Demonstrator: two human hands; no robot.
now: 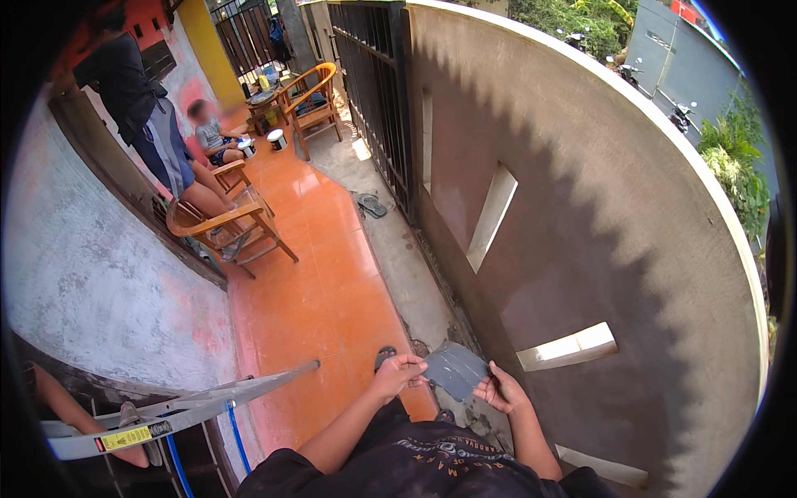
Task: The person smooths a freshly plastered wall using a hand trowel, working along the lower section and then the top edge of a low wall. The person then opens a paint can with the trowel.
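A worn, dark grey sheet of sandpaper (pixel 457 370) with pale creases is stretched out in front of my body. My left hand (pixel 400 377) pinches its left edge between thumb and fingers. On the opposite edge, my right hand (pixel 501 390) has a similar pinch. The sheet hangs above the seam of the orange tiles and the grey concrete strip, apart from any wall. One of my sandals (pixel 384 356) shows on the tiles just beyond my left hand.
At lower left, a metal ladder (pixel 241 390) bears another person's foot. A person stands on a wooden chair (pixel 237 217) by the patchy wall (pixel 124 241); a child sits farther back near paint tins (pixel 277 139). Slippers (pixel 371 205) lie on the concrete. A slotted wall (pixel 564 249) runs along the right.
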